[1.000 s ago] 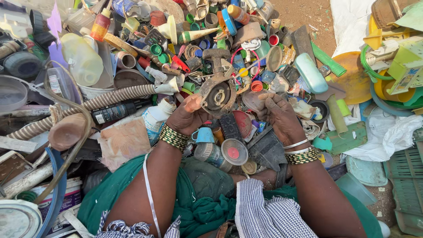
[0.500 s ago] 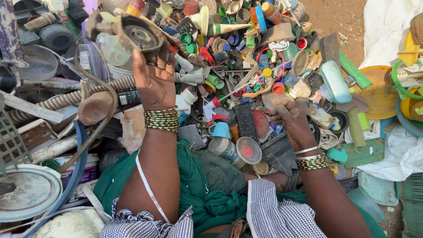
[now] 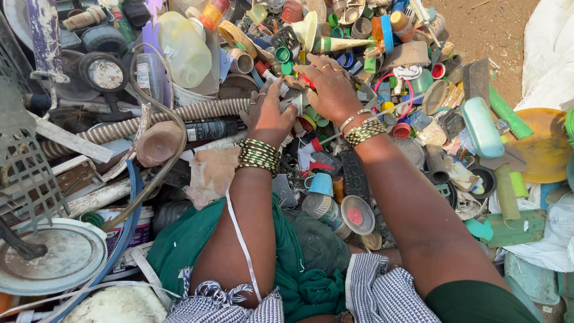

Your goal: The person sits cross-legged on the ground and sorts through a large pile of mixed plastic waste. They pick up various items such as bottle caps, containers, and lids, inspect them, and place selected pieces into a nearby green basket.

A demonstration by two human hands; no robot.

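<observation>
Both my hands are down in a heap of mixed plastic scrap [image 3: 382, 78]: caps, lids, cups and tubes. My left hand [image 3: 266, 116], with green and gold bangles at the wrist, reaches its fingers onto a small whitish piece [image 3: 291, 101] between the hands. Whether it grips the piece is hidden. My right hand [image 3: 330, 85] lies palm down just right of it, fingers spread over red and green caps. A round dark disc-shaped part [image 3: 105, 73] lies on the junk at the far left.
A ribbed hose [image 3: 149, 122], a pale jug [image 3: 184, 51] and a black spray can [image 3: 209, 128] lie left of the hands. A metal lid [image 3: 57, 257] sits near left. A teal case [image 3: 481, 127], a yellow lid [image 3: 541, 146] and white sacks [image 3: 553, 42] are right.
My left hand had lifted the round dark part up and to the left; the part now lies on the left pile. That hand is back in the heap beside my right hand.
</observation>
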